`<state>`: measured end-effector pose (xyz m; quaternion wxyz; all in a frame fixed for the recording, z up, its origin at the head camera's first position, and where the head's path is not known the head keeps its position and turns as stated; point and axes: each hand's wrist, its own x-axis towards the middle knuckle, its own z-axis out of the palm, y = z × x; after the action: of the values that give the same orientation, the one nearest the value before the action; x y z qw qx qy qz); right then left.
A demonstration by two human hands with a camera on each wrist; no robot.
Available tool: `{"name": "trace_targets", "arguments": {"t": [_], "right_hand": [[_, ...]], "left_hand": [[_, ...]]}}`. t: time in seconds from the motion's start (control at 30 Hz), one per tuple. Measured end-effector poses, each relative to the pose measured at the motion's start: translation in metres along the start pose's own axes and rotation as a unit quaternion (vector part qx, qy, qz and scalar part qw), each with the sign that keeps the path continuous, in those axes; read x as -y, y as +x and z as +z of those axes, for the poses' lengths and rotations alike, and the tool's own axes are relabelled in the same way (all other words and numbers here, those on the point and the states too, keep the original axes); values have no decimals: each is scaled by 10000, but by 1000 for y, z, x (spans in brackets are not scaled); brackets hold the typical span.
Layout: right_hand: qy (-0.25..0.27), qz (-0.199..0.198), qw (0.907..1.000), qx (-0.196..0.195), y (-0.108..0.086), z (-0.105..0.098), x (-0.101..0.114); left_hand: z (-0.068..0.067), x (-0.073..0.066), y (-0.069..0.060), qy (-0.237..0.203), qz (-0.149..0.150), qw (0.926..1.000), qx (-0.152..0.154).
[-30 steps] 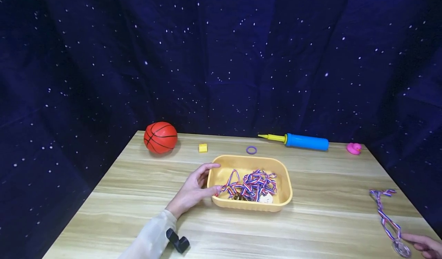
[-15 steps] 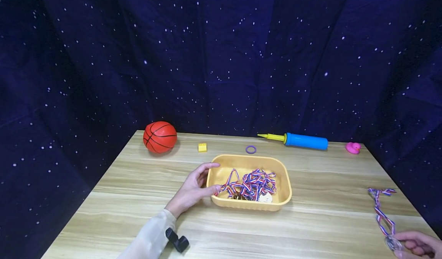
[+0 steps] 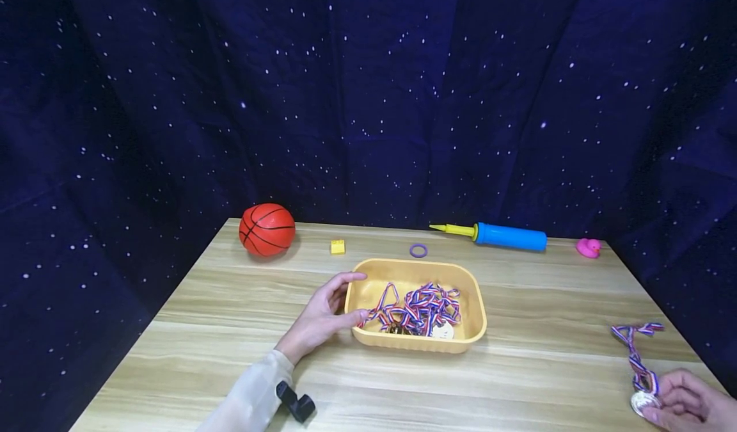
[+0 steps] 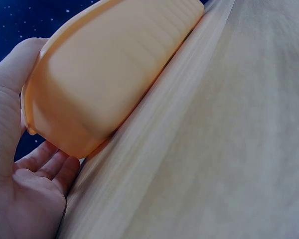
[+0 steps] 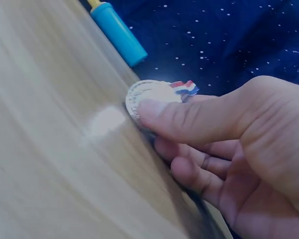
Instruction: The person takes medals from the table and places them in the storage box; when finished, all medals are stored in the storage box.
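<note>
A yellow-orange plastic tub [image 3: 417, 341] stands mid-table with a tangle of striped ribbons [image 3: 428, 304] and a few medals inside. My left hand [image 3: 319, 317] grips its left end, thumb over the near rim; the left wrist view shows fingers against the tub's outer wall [image 4: 104, 69]. At the table's right side, my right hand [image 3: 685, 403] pinches a silver medal [image 3: 645, 403] between thumb and fingers. That medal's red, white and blue ribbon [image 3: 635, 355] trails away across the wood. In the right wrist view the thumb presses the medal's face [image 5: 149, 92].
Along the back edge are a red basketball [image 3: 267, 230], a yellow toy brick [image 3: 338, 247], a purple ring [image 3: 418, 250], a blue hand pump [image 3: 512, 236] and a pink rubber duck [image 3: 589, 248]. A dark starry curtain [image 3: 368, 99] hangs behind the table.
My right hand has moved left, drawing the silver medal with it, and now pinches it with its face up. The ribbon's lower part has bunched. My left hand and the tub stay put.
</note>
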<state>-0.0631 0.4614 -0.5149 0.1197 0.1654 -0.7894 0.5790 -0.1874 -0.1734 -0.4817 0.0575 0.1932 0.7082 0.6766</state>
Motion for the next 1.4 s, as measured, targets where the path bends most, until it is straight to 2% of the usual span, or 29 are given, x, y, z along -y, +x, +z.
{"name": "trace_targets", "arguments": {"t": [0.03,0.1,0.2,0.23,0.3,0.33,0.37,0.43,0.53,0.6,0.67,0.73,0.83,0.9,0.97,1.13,1.4], "right_hand": [[175,47,9997,-155,1,4,2],[128,-31,9989,-442,4,10,6],[-595,-322,9952,-702,10,13,12],[-617,-575,9936,-749,12,13,12],[-281,-1053,9908,-796,17,11,9],[-117,-1124,9896,-895,18,12,9],[-19,-1136,9885,-1002,19,11,9],[-49,-894,9883,-1237,18,13,11],[-749,-235,9852,-1525,15,19,20],[-951,-103,9842,-1493,16,21,24],[-714,-186,9870,-1427,20,24,27],[-85,-288,9895,-1415,24,28,30],[651,-266,9860,-1511,30,33,37],[880,-244,9831,-1586,35,35,41],[738,-184,9844,-1584,38,34,47],[519,-434,9882,-1377,52,25,61],[735,-380,9891,-1221,81,23,86]], "left_hand": [[0,0,0,-18,2,10000,13],[0,0,0,-62,14,10000,32],[0,0,0,-100,22,9999,44],[0,0,0,-109,19,9999,49],[1,0,0,-116,17,9999,49],[1,-1,0,-117,15,9999,48],[1,-1,0,-108,17,9999,46],[0,0,0,-84,29,10000,35],[0,0,0,-26,22,10000,-1],[0,0,0,16,12,10000,-24],[0,0,-1,25,-2,10000,-44],[-1,0,-1,24,0,10000,-42],[-1,0,-1,25,-19,10000,-45],[-1,0,-1,26,-20,10000,-35],[-1,0,-1,18,-42,10000,-29],[0,-1,-2,-5,-65,10000,-25],[0,1,-1,0,-16,10000,-33]]}}
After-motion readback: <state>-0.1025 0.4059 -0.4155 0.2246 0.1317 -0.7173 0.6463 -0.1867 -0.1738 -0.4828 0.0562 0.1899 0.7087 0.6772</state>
